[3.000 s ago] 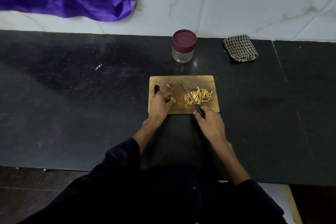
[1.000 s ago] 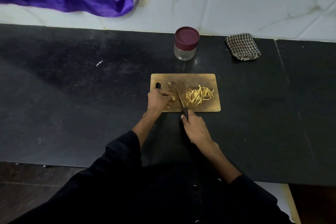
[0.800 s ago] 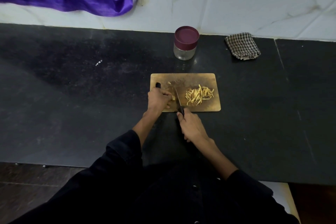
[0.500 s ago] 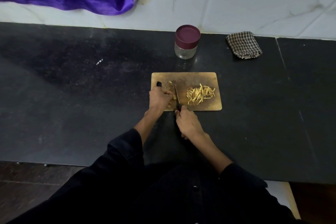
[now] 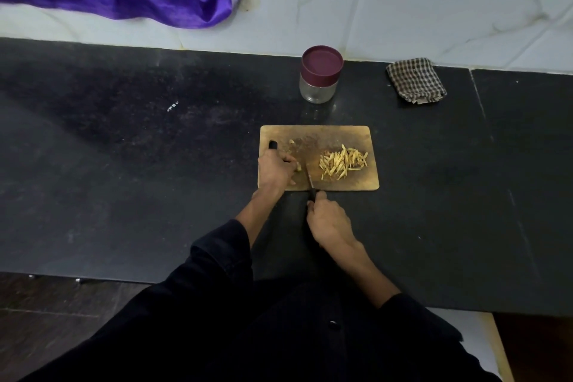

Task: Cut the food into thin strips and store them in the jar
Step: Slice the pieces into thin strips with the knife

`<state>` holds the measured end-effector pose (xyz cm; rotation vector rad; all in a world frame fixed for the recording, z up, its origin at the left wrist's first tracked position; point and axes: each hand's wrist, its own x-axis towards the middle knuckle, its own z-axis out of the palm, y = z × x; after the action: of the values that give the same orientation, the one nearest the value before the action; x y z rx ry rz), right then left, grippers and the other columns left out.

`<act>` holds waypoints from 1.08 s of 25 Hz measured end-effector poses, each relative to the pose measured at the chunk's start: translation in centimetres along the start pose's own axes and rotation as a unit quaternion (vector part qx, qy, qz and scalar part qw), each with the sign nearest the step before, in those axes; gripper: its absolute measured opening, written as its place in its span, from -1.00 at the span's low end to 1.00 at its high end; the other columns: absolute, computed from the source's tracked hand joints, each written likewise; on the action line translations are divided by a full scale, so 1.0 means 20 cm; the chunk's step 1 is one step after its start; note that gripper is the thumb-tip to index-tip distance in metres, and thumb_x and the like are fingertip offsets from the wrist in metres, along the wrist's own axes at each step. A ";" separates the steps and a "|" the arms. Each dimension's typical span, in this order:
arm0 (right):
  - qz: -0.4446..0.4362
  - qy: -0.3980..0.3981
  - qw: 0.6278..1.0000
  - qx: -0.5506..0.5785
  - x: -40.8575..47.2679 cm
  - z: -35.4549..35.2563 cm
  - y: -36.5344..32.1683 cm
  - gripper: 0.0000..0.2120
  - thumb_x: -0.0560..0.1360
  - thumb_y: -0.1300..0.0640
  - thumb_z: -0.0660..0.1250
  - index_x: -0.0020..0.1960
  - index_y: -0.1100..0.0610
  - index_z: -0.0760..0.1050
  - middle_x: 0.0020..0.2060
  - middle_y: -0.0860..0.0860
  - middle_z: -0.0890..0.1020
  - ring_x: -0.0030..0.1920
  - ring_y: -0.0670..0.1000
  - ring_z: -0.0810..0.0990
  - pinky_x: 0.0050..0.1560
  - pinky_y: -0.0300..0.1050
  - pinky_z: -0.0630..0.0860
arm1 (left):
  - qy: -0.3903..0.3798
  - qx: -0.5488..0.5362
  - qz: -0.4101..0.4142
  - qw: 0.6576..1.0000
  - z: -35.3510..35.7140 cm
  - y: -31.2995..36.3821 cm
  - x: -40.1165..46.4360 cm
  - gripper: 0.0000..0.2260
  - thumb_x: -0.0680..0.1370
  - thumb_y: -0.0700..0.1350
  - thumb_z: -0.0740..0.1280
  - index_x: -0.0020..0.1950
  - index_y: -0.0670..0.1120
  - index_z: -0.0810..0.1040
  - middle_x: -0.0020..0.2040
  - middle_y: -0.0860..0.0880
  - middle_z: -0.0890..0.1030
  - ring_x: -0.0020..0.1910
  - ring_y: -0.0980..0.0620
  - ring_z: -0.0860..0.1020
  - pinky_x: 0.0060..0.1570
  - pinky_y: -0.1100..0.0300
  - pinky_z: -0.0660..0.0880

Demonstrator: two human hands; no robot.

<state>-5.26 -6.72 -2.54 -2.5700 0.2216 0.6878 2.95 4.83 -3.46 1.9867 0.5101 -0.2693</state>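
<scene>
On the black counter [image 5: 124, 164], left hand [image 5: 274, 172] fingers pin food; right hand [image 5: 330, 222] grips the knife [image 5: 310, 180].

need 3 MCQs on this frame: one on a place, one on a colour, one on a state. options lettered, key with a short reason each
1. Where does the pile of cut strips lie?
A. right half of the cutting board
B. inside the jar
C. on the checked cloth

2. What colour is the lid of the jar?
A. white
B. maroon
C. green

3. What is the right hand doing?
A. resting open on the counter
B. lifting the jar
C. holding the knife

Key:
1 A: the strips sit on the board, right of the blade.
2 B: the lid is dark red and still closes the jar.
3 C: its fingers wrap the handle, blade on the board beside the left hand, which holds the uncut piece.
</scene>
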 end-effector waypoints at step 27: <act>-0.004 -0.015 0.999 0.047 0.05 0.02 -0.07 -0.73 0.67 0.02 0.09 0.21 0.18 0.38 0.07 0.20 0.60 0.01 0.23 0.63 0.03 0.21 0.57 | 0.008 -0.002 0.041 0.999 0.02 -0.01 -0.04 -0.92 0.51 -0.31 0.35 -0.12 -0.21 0.64 -0.18 -0.06 0.65 -0.35 0.03 0.63 -0.44 0.19 0.59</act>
<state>-4.25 -5.36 -2.78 -2.4686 0.2278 0.6954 2.06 4.44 -3.47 2.0023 0.4378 -0.2000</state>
